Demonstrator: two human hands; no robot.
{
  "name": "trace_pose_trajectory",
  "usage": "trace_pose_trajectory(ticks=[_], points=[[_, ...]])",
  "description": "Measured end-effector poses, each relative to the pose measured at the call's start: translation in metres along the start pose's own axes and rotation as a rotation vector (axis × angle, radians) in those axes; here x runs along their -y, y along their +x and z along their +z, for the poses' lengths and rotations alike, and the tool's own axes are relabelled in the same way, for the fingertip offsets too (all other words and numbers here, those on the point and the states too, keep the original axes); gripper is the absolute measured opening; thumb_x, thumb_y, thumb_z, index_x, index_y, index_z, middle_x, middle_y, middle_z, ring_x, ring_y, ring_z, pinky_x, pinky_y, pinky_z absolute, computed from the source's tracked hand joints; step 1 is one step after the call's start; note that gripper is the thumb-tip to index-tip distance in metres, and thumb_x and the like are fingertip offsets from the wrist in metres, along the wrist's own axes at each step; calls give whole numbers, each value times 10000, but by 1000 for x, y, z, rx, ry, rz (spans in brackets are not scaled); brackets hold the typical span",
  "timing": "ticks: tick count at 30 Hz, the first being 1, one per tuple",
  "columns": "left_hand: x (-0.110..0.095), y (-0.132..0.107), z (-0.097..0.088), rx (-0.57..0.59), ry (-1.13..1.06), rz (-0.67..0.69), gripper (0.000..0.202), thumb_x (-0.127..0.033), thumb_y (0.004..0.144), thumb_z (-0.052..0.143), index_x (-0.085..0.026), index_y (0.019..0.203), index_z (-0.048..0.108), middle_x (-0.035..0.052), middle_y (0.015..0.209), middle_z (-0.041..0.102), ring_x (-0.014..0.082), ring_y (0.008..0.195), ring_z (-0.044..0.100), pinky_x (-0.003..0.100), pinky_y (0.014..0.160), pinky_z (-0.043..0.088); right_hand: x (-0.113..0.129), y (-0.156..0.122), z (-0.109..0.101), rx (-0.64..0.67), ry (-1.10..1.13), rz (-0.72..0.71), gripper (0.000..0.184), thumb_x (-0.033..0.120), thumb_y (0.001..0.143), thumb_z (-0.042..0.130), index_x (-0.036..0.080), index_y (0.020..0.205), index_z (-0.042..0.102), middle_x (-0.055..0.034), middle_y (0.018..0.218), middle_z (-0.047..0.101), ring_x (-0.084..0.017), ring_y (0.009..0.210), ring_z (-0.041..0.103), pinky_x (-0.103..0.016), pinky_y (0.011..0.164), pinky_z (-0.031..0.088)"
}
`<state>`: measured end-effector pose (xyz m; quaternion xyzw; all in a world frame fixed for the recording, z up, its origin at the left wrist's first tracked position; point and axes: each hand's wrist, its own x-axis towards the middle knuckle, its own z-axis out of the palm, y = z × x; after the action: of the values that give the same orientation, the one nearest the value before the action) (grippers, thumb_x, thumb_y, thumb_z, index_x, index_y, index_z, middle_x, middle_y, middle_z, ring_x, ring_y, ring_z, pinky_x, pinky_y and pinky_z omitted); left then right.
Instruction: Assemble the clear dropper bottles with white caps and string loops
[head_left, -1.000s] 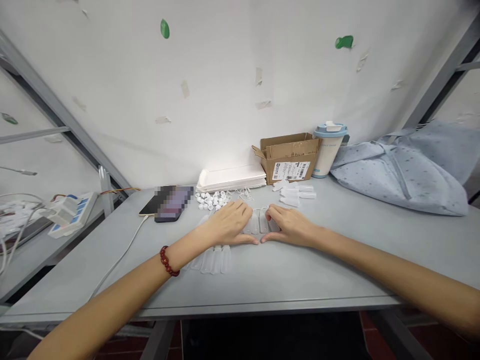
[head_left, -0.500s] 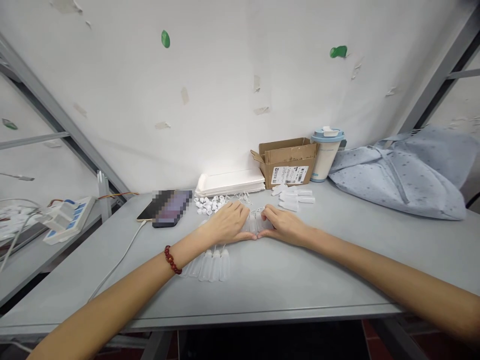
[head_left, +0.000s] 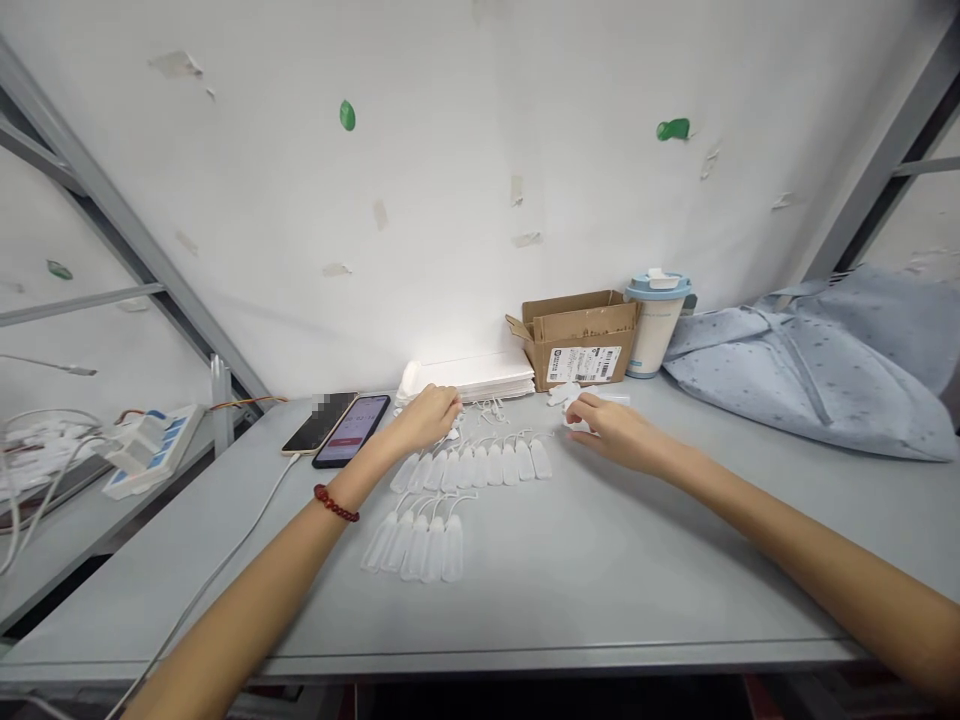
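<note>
My left hand (head_left: 433,416) is closed in a pinch over the small white caps, most of them hidden beneath it; what its fingers hold I cannot make out. To the right, my right hand (head_left: 611,432) curls its fingers and thumb around a small translucent bottle, partly hidden, at the loose bottles by the box. Between the hands lies a row of translucent squeeze bottles (head_left: 480,466) with thin white tips or straps. A shorter row of similar bottles (head_left: 417,545) lies nearer the front edge. Small white fittings (head_left: 491,408) are scattered behind the rows.
A white stack of flat packets (head_left: 480,376) stands against the wall, with an open cardboard box (head_left: 581,340) and a lidded cup (head_left: 654,325) beside it. Two phones (head_left: 352,430) and a cable lie left; a pale blue cloth bag (head_left: 817,370) fills the right back.
My hands have separated from the middle of the bottle row. The left moved up and left to the caps; the right moved right to the loose bottles. The camera view tilted slightly up.
</note>
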<state>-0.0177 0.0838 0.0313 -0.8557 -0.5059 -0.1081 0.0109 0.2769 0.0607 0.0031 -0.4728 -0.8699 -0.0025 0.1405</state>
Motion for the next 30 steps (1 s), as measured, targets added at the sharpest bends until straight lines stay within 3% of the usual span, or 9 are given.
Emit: trace_pose_trajectory(ticks=[5, 12, 19, 27, 30], points=[[0, 5, 6, 23, -19, 20, 223, -155, 814, 415, -155, 736, 624, 85, 777, 665, 228, 799, 596, 322, 726, 435, -1, 0, -2, 86, -84, 45, 110, 214, 840, 531, 176, 941, 554, -96, 1026, 582, -181, 701, 600, -284, 577, 417], [-11, 19, 12, 51, -63, 77, 284, -120, 806, 440, -137, 971, 671, 97, 1014, 690, 235, 983, 600, 320, 852, 449, 0, 0, -5, 117, -177, 112, 174, 166, 832, 541, 171, 1006, 551, -109, 1045, 592, -215, 774, 632, -288, 610, 423], [-14, 32, 27, 105, -78, 138, 271, -88, 783, 453, -142, 833, 714, 84, 882, 720, 224, 868, 643, 305, 797, 469, -1, 2, -6, 172, -129, 155, 146, 162, 836, 526, 166, 977, 565, -116, 991, 660, -266, 866, 640, -294, 607, 413], [-20, 14, 5, 9, -100, 84, 281, -112, 809, 447, -156, 926, 698, 74, 991, 705, 221, 971, 604, 314, 869, 448, 5, 0, -9, 221, -147, 183, 218, 175, 866, 482, 146, 1069, 557, -121, 1060, 636, -273, 923, 626, -307, 651, 425], [-21, 1, 1, -75, -198, 33, 276, -139, 824, 440, -172, 943, 688, 51, 1001, 701, 195, 960, 603, 289, 831, 464, 5, 0, -8, 212, -110, 207, 264, 178, 890, 429, 130, 1128, 532, -133, 1104, 612, -281, 941, 616, -329, 680, 432]])
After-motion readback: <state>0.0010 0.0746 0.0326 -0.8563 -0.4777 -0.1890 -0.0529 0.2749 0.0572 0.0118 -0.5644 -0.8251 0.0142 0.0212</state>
